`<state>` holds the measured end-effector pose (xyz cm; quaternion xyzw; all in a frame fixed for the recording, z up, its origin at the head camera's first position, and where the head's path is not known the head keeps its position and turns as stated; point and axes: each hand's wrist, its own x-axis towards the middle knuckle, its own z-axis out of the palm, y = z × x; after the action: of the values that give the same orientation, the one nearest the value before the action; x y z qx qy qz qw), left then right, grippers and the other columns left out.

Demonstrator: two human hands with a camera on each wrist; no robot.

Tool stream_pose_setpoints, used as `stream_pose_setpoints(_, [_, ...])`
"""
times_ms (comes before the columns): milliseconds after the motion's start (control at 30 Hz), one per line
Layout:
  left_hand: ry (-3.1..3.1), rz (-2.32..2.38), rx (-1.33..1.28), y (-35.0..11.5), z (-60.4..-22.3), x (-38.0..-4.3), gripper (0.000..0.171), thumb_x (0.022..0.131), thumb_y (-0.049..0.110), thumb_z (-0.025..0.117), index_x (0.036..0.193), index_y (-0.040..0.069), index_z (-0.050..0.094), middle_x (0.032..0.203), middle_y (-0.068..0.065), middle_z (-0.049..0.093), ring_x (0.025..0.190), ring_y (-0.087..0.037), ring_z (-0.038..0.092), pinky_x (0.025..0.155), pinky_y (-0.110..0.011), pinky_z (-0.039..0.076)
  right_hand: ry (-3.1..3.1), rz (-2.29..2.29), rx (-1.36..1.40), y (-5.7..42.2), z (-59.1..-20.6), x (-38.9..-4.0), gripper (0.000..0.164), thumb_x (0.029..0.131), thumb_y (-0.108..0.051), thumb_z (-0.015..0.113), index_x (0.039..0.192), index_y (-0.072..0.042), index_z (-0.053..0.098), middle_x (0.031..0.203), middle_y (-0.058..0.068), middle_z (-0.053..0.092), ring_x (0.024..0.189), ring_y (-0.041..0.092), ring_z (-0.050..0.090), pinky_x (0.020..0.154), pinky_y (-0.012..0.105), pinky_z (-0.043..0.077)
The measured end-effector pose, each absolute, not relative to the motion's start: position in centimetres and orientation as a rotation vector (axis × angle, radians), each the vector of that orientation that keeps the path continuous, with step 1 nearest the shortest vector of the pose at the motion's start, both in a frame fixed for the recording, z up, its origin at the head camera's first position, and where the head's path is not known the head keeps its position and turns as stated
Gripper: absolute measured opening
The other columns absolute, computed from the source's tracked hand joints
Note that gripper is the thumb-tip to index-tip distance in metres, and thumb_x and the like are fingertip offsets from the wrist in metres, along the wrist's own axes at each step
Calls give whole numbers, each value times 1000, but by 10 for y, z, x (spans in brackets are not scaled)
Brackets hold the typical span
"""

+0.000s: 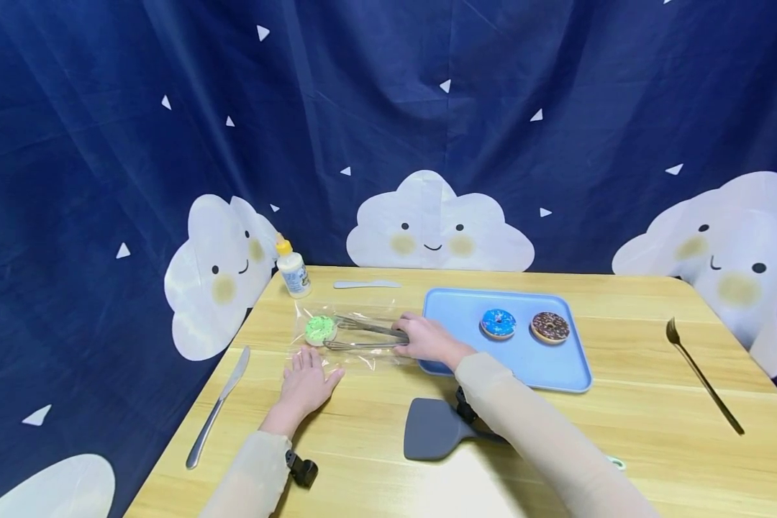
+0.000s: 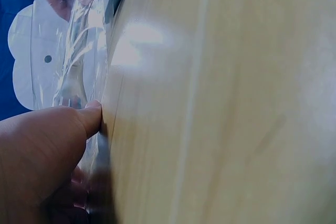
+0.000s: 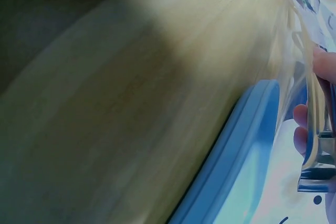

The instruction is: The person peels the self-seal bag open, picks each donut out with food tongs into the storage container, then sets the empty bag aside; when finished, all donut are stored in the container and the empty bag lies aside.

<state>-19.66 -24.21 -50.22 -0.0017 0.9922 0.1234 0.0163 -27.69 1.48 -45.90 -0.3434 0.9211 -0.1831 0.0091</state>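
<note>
My right hand (image 1: 424, 337) grips a pair of metal tongs (image 1: 369, 344) near their joined end. The tongs' two arms stand apart and reach left into a clear plastic bag (image 1: 356, 367). A green-frosted donut (image 1: 320, 329) with sprinkles sits in the bag at the tongs' tips. Fingers straight and spread, my left hand (image 1: 304, 385) lies at the bag's near left edge, just below the donut. In the left wrist view the thumb (image 2: 90, 116) touches the bag's edge. The right wrist view catches the tongs' end (image 3: 317, 177) under my right fingers.
A blue tray (image 1: 524, 370) holds a blue donut (image 1: 498, 324) and a chocolate donut (image 1: 550, 328). A grey spatula (image 1: 432, 429) lies below my right forearm. Knives (image 1: 219, 406) (image 1: 366, 284), a glue bottle (image 1: 294, 270) and a fork (image 1: 702, 374) stand or lie around the table.
</note>
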Motion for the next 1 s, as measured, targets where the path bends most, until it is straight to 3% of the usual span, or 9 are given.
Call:
stream_pose_setpoints(700, [3090, 328, -19, -243, -503, -198, 92, 92, 57, 40, 140, -17, 12, 144, -36, 13, 132, -51, 14, 102, -64, 17, 2890, -530, -1086, 10, -458, -278, 46, 84, -32, 68, 122, -8, 59, 115, 6, 56, 87, 18, 58, 69, 32, 50])
stream_pose_setpoints(1000, [3098, 320, 13, -244, -502, -195, 91, 92, 57, 39, 140, -17, 17, 145, -35, 14, 132, -50, 15, 104, -62, 17, 2858, -577, -1143, 8, -457, -281, 43, 83, -25, 70, 120, -5, 60, 109, 6, 56, 86, 17, 56, 76, 34, 50])
